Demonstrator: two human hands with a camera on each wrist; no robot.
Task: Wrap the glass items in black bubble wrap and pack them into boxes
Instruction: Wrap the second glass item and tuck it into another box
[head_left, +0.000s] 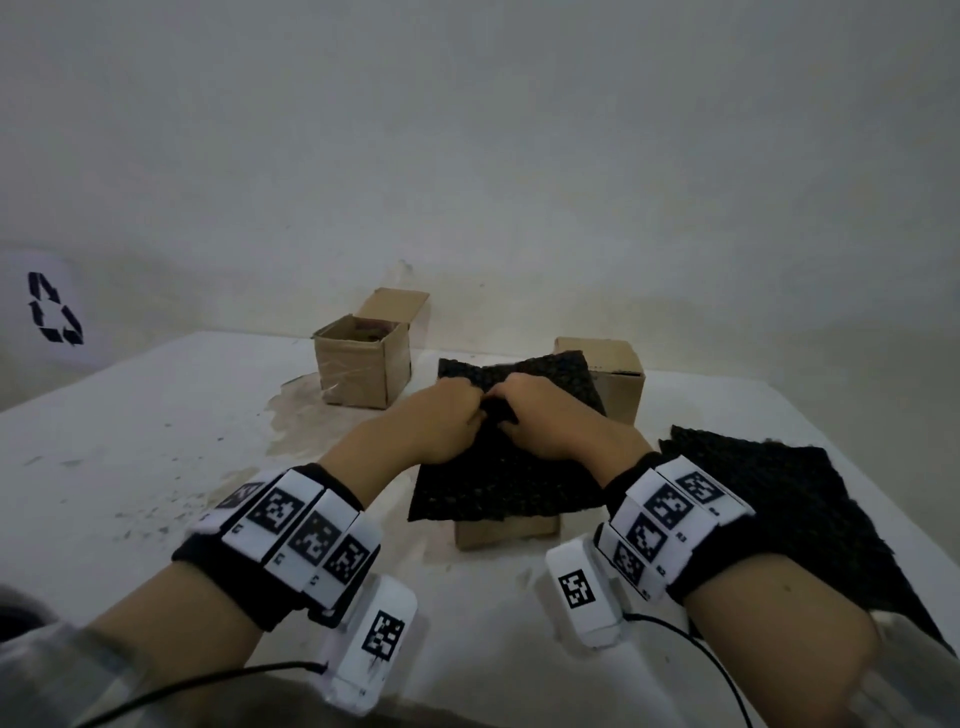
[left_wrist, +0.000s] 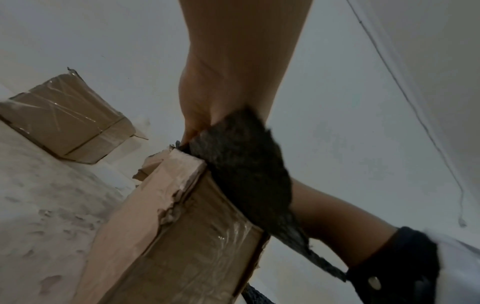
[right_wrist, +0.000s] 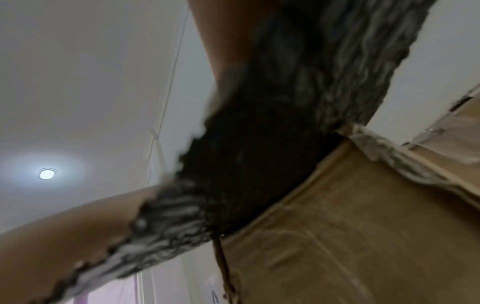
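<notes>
**Both hands gather black bubble wrap over a cardboard box**

In the centre of the head view, the left hand and the right hand meet on a sheet of black bubble wrap. Both hands have their fingers curled into the sheet, and they pinch a small fold of it between them. The sheet lies draped over the top of a cardboard box, of which only the near lower edge shows below the wrap. The far edge of the sheet stands up behind the hands.

In the left wrist view, the same wrap hangs over the upper corner of the box, whose edge is torn and partly covered with clear tape. The right wrist view is blurred, but it seems to show the wrap pressed against the box wall. No glass item shows in any view; whether one is under the wrap I cannot tell.

A second pile of bubble wrap lies flat at the right of the frame, on the white table. An open taped box stands at the upper centre, near the wall. Another box stands just behind the hands, at the upper right of the held sheet. Each wrist wears a black band with white marker tags.
</notes>
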